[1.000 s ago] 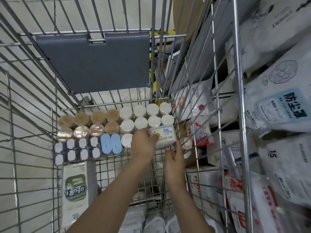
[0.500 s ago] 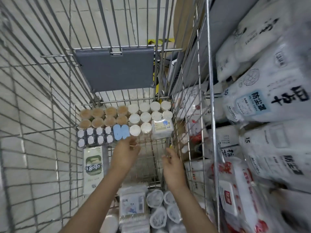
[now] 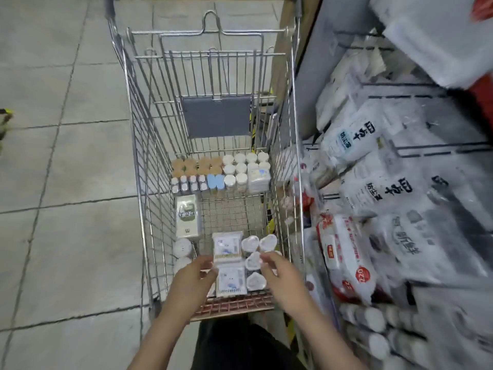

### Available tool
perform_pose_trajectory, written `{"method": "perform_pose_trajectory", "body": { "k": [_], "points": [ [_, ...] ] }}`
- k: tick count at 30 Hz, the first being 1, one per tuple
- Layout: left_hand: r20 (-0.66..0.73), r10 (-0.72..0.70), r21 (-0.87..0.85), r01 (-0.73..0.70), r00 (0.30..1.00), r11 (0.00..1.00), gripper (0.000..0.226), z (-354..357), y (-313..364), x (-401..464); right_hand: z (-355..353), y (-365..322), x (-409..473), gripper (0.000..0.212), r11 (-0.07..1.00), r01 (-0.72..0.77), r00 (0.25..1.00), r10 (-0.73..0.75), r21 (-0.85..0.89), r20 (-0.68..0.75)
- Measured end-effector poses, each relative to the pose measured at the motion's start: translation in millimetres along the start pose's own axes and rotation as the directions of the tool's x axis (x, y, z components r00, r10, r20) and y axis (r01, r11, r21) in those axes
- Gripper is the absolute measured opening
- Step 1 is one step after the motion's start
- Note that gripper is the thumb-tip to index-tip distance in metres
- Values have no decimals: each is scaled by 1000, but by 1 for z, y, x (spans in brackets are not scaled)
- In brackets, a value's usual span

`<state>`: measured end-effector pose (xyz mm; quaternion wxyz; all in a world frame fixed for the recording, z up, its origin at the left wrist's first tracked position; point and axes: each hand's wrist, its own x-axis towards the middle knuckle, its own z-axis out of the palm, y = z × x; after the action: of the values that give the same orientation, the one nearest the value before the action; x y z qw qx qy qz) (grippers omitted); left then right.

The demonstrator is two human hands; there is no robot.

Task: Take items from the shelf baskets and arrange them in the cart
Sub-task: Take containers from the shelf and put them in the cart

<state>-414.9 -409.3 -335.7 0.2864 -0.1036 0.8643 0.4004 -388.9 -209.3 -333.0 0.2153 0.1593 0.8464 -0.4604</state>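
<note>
While a wire shopping cart (image 3: pixel 138 161) stands on a grey tiled floor (image 3: pixel 61 156) beside store shelving, a person reaches both bare hands over its near end. The left hand (image 3: pixel 193 280) hovers above the near left part of the cart with fingers loosely curled and slightly apart, their tips just beside the edge of a flat pack of cotton swabs (image 3: pixel 227 247); whether they touch it cannot be told. The right hand (image 3: pixel 282 273) hangs over a cluster of small white wrapped packets (image 3: pixel 257 252), fingers relaxed and spread, holding nothing. A second cotton swab pack (image 3: pixel 231 280) lies between the two hands, nearer the person. At the cart's far end, items sit in tidy rows: tan-lidded jars (image 3: pixel 196 165) at the left, white-lidded jars (image 3: pixel 240 162) to their right, a white box (image 3: pixel 258 178) in the far right corner, two blue oval cases (image 3: pixel 215 181) and a strip of small dark-and-white containers (image 3: pixel 189 182) in the row in front. A green-labelled white pack (image 3: pixel 187 216) lies flat along the left wall, with two round white containers (image 3: pixel 182 248) nearer the person. A grey plastic flap (image 3: pixel 217 117) hangs on the far end. To the right, wire shelf baskets (image 3: pixel 426 148) hold white bagged goods (image 3: pixel 354 137) printed with dark characters, a red-and-white pack (image 3: pixel 346 255) and rows of white-capped jars (image 3: pixel 373 332), all blurred.
</note>
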Motion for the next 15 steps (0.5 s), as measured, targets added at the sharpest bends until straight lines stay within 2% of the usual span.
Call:
{"method": "perform_pose_trajectory", "body": {
  "k": [4,8,11,15],
  "points": [
    [61,82,11,-83,995,996,34,-12,2,-49,-10,5,-73,21,997,-34,994,41,74,-99],
    [199,209,112,-234,957,966,29,-30,8,-72,-17,16,-140,19,979,-105,953,149,174,-265],
    [322,279,176,-347,905,921,26,-46,18,-79,-8,20,-190,17,961,-132,864,232,243,-447],
    [409,387,212,-499,826,840,14,-64,28,-92,23,15,-244,14,925,-183,741,352,332,-572]
  ]
}}
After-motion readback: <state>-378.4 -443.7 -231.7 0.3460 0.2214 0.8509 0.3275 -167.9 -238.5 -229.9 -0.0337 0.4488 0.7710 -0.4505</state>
